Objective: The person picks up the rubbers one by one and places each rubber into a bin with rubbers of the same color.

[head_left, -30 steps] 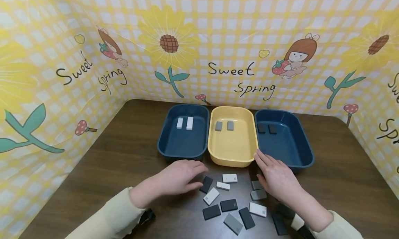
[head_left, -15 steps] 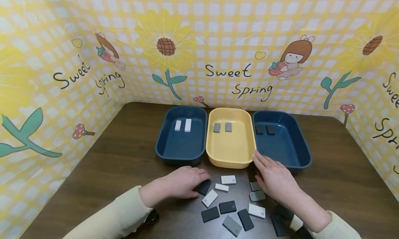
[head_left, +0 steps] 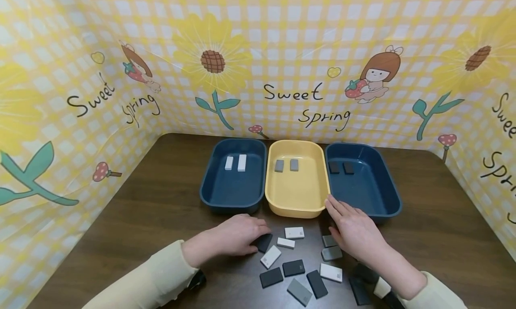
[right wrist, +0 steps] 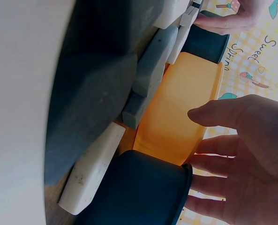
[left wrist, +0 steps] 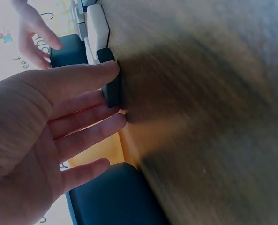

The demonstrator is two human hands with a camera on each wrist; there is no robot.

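My left hand point(head_left: 227, 236) is at the left of a scatter of small flat rectangular blocks. It pinches a black block point(head_left: 264, 243) between thumb and fingers; in the left wrist view that black block point(left wrist: 113, 89) stands tilted against the table. My right hand point(head_left: 356, 230) has its fingers straight, with the tips at the front right corner of the yellow tray point(head_left: 296, 210). Nothing is in its grasp in the right wrist view. Two grey blocks point(head_left: 332, 254) lie beside the right thumb, one of them partly hidden.
A left blue tray point(head_left: 233, 192) holds two white blocks point(head_left: 242, 162), the yellow tray two grey ones, the right blue tray point(head_left: 371, 188) two black ones. White, black and grey blocks point(head_left: 299, 292) lie loose in front. A patterned cloth point(head_left: 225, 31) surrounds the table.
My left hand has moved slightly right and down onto the black block and taken hold of it. The right hand stays at the yellow tray's corner. The head view has shifted a little.
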